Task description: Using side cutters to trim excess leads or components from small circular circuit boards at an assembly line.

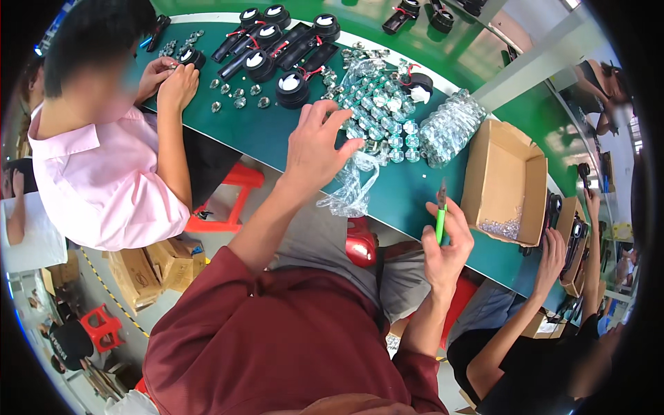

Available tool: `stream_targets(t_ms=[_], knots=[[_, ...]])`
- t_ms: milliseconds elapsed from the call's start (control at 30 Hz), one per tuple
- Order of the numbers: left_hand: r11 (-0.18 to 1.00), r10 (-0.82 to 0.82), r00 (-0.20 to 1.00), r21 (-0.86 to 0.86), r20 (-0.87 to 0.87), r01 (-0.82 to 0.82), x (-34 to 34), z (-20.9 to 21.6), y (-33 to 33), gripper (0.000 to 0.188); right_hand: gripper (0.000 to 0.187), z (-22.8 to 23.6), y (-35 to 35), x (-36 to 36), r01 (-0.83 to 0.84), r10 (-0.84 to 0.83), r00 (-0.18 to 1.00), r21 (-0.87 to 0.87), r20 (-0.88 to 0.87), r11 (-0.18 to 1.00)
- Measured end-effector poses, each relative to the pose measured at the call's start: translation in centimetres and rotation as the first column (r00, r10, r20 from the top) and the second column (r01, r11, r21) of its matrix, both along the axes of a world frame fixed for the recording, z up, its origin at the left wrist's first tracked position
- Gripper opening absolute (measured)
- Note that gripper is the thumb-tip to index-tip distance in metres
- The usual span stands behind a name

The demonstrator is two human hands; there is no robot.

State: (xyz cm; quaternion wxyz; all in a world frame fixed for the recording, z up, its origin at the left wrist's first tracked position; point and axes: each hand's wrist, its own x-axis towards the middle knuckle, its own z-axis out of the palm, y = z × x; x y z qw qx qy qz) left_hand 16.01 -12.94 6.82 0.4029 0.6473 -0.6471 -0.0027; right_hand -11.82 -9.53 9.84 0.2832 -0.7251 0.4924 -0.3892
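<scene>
My left hand reaches over the bench with thumb and fingers apart, nothing visible in it. Its fingertips are at the near left edge of a heap of small clear-and-green parts, and whether they touch is unclear. A crumpled clear plastic bag lies just below the thumb, over the bench edge. In my right hand is a small green-handled tool with a pointed metal tip, tip upward; its exact kind is hard to tell. A bubble-wrapped bundle lies beyond that hand.
An open cardboard box with small clear pieces stands right of the bundle. Black round-headed units with red wires lie at the back left. A co-worker in pink sits at left; another's arm reaches in at right.
</scene>
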Motion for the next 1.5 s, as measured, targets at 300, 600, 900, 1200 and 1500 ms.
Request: stream_targets(t_ms=[300,600,900,1200,1500], knots=[[0.986,-0.141,0.988,-0.085,0.055,0.146,0.0,0.6,-1.8,0.019,0.031,-1.7,-0.1,-1.2,-0.022,0.031,0.997,-0.12,0.07,0.992],[0.985,-0.164,0.813,-0.05,-0.559,0.165,0.5,0.9,-1.9,0.013,0.032,-2.2,-0.3,-0.4,-0.015,0.018,1.0,-0.15,0.017,0.989],[0.992,-0.126,0.462,-0.106,-0.878,0.07,0.5,-0.3,-2.1,0.048,0.032,-2.5,-0.4,-0.3,-0.015,0.023,0.999,-0.184,0.044,0.983],[0.952,-0.305,0.231,-0.291,-0.924,0.09,3.1,-3.2,-2.2,0.026,0.033,-3.1,-0.4,-1.0,-0.005,0.017,0.998,-0.187,0.064,0.982],[0.942,-0.218,0.638,-0.331,-0.738,-0.061,2.7,-2.5,-1.6,0.017,0.036,-4.0,-0.3,0.8,0.006,0.019,0.991,-0.191,0.129,0.982]])
